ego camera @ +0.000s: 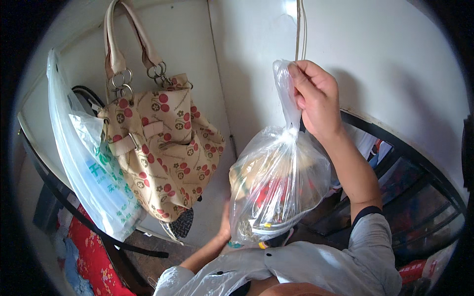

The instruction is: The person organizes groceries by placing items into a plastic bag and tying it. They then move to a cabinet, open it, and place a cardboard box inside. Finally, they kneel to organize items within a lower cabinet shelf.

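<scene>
A knotted, clear plastic bag (279,185) hangs in front of my chest, with beige, red and white items showing through it. My right hand (314,94) pinches its gathered top, above the knot. Low on the bag's left side is my left hand (226,222); most of it is hidden behind the bag, so its grip cannot be made out. To the left hangs a beige handbag (166,148) with a cherry print, metal rings and two pale handles. Next to it hangs a whitish plastic carrier bag (89,177) with green printing.
White wall panels (251,44) meet in a corner behind the bags, with a thin cable (304,33) running down. A black slatted frame (407,162) stands at the right. Red floral fabric (85,244) lies at lower left, beside a dark curved strap (122,244).
</scene>
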`<state>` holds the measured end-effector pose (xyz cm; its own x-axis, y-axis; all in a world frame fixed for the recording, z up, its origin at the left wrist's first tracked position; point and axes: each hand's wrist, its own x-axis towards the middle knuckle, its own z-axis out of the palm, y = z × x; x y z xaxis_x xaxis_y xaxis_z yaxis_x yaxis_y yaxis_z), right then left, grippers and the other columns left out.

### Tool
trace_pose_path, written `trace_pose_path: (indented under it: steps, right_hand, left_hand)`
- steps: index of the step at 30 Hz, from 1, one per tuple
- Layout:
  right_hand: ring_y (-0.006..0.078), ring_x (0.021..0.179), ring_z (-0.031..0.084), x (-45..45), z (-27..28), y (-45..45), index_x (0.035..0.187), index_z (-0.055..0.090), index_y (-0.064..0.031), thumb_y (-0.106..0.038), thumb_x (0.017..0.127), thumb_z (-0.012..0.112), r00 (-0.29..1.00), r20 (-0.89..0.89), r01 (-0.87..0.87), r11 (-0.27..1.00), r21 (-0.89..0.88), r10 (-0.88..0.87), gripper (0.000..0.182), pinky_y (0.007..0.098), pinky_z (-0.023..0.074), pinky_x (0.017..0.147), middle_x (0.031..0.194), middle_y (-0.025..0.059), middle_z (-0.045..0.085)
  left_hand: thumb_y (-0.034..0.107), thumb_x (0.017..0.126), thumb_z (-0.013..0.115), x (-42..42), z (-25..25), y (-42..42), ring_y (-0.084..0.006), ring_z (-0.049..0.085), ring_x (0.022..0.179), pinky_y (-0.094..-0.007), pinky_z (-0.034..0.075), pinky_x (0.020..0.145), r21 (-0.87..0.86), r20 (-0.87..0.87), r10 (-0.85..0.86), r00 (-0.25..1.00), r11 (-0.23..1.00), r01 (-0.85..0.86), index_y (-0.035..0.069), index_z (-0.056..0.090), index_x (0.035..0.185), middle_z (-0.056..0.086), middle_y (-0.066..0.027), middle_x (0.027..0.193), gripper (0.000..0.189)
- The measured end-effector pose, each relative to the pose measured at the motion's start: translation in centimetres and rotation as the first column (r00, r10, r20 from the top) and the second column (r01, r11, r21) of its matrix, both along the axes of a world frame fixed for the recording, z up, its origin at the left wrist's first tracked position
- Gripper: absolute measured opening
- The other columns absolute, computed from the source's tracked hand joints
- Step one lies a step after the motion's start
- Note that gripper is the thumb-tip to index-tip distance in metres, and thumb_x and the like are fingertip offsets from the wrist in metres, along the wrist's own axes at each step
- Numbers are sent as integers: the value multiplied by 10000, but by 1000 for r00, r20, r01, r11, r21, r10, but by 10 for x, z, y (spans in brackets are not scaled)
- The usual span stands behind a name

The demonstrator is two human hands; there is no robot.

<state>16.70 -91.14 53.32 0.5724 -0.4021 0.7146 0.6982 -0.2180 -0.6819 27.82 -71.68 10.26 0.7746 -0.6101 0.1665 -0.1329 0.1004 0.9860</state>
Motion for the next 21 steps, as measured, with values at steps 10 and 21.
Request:
trace_pose_path:
  steps: [10,21]
  right_hand:
    - [75,464,423,72,75,-34,766,568,32,-99,829,549,978,187,111,989,-102,-90,146,206,338,427,630,48,543]
    - [143,499,532,155,149,-82,810,576,67,-85,813,553,977,59,214,947,-241,-205,154,259,437,448,684,119,593]
  left_hand:
    - [181,789,607,-14,74,-83,-182,445,1014,-296,358,889,-153,-293,-275,916,959,239,29,436,1138,474,-66,1097,417]
    - [194,741,664,35,207,-154,-186,420,1082,-318,338,915,-686,-234,-409,882,712,148,52,423,1165,456,-44,1155,508]
